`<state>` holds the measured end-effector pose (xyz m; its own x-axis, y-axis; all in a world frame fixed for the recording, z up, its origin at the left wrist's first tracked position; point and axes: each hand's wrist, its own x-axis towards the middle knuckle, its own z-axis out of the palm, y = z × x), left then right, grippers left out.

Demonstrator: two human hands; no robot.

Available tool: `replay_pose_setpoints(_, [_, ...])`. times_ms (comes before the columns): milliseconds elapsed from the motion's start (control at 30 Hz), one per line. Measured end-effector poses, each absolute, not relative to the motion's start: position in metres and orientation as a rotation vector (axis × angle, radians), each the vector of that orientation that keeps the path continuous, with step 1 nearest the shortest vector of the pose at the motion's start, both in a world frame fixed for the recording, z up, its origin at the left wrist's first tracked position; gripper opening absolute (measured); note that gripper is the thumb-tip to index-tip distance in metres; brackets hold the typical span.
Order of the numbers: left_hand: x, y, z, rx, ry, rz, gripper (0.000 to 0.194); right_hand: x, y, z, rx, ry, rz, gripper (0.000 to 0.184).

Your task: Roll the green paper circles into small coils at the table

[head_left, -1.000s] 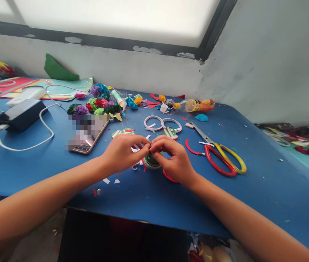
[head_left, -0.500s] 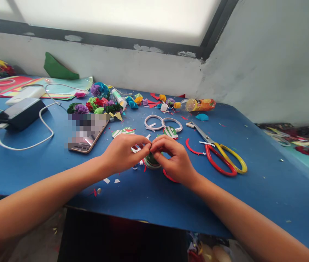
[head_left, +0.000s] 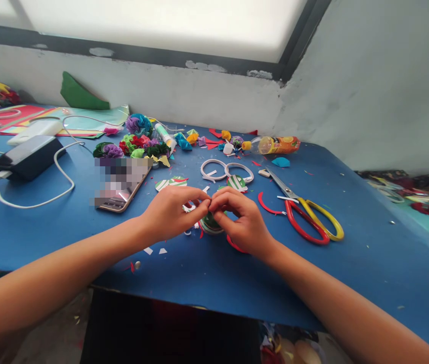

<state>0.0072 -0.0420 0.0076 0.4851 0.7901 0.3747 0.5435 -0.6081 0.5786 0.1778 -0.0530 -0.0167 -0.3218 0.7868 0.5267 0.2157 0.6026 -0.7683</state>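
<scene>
Scissors (head_left: 305, 215) right of hands; phone (head_left: 121, 184) left; paper flowers (head_left: 138, 141), bottle (head_left: 273, 145) behind.

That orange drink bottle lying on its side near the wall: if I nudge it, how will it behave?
The bottle lies on its side on the blue table, so it would probably roll rather than slide. It looks like thin clear plastic holding some orange liquid, so likely light, with the weight sloshing. Its smooth wall may be a bit slippery.
</scene>
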Motion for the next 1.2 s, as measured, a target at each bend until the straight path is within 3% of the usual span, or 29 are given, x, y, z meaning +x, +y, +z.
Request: replay_pose_setpoints(1200, [0.0067, -0.0427, 0.0061, 2.401, 1.083, 0.873, 0.019, 0.1790, -0.0542, -0.0163, -0.789, -1.914, 0.667, 0.010])
